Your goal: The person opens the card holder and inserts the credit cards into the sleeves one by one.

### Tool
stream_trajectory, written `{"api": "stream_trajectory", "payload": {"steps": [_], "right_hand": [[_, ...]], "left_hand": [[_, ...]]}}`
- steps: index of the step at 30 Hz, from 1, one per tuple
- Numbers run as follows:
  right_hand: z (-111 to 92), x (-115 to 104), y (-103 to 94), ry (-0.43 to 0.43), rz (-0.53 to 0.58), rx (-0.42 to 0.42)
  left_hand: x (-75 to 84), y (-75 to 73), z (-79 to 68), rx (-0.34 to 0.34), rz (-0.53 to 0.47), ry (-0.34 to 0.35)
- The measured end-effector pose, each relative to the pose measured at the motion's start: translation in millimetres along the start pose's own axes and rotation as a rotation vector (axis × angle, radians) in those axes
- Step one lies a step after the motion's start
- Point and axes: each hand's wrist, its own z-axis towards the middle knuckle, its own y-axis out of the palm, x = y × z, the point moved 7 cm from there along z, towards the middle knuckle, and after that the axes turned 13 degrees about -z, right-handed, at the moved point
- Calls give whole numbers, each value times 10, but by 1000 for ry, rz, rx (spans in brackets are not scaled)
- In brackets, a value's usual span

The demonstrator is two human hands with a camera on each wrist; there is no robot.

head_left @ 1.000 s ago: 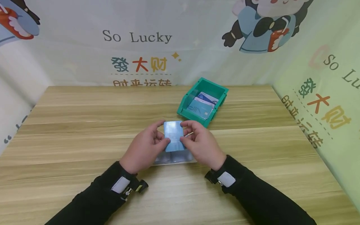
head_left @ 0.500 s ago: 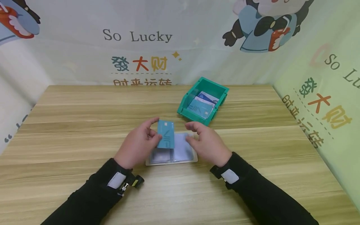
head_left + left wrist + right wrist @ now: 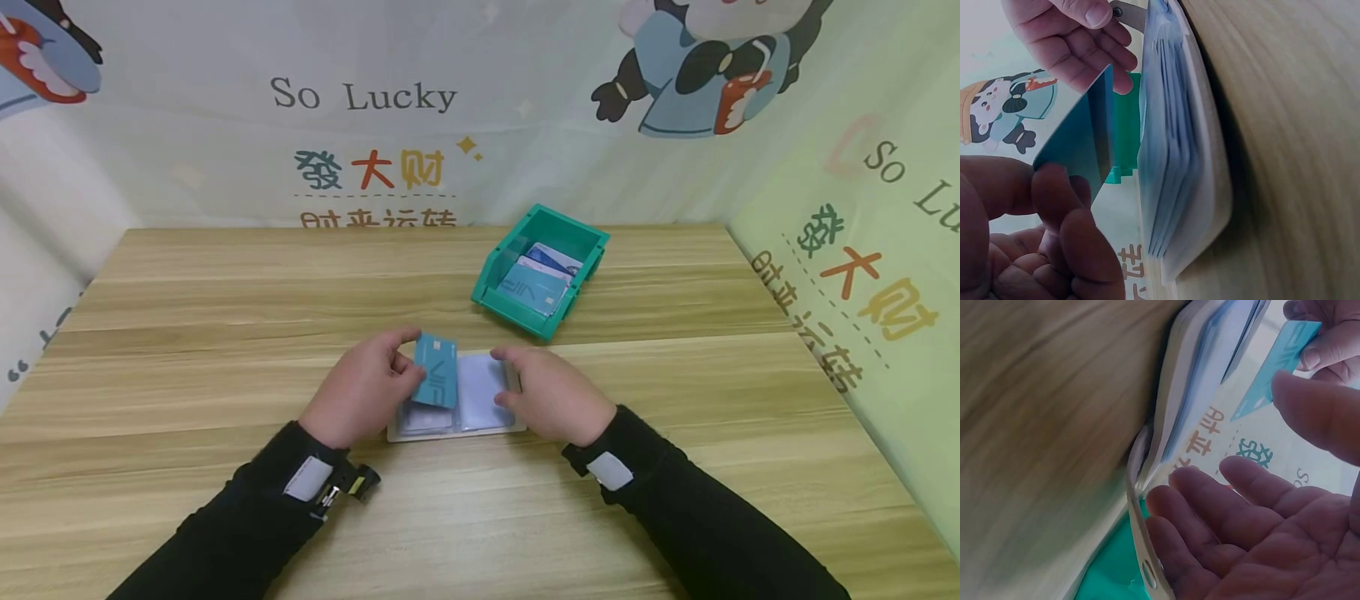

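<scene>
My left hand pinches a blue-green VIP card by its left edge, between thumb and fingers. Tilted, the card hangs over the left page of an opened card holder with clear plastic sleeves. In the left wrist view there is a gap between the card and the stacked sleeves. My right hand is at the holder's right page, its fingers relaxed and holding nothing. From the right wrist view, a pale strap with a snap button runs off the holder beside those fingers.
Behind the holder, a green bin stands slightly right of centre, with several cards in it. All rests on a wooden table. Printed cloth hangs along the back and sides.
My right hand has let go of the card and moved right. My left hand has carried the card left and then lower over the holder's left page, turning its printed VIP face into view.
</scene>
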Motion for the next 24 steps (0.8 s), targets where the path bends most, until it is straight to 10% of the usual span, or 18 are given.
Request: {"api": "stream_trajectory", "payload": {"steps": [24], "right_hand": [[13,13,61,-16,-85,-21]], "left_hand": [[-59,74,-6,-76,57,-39]]}}
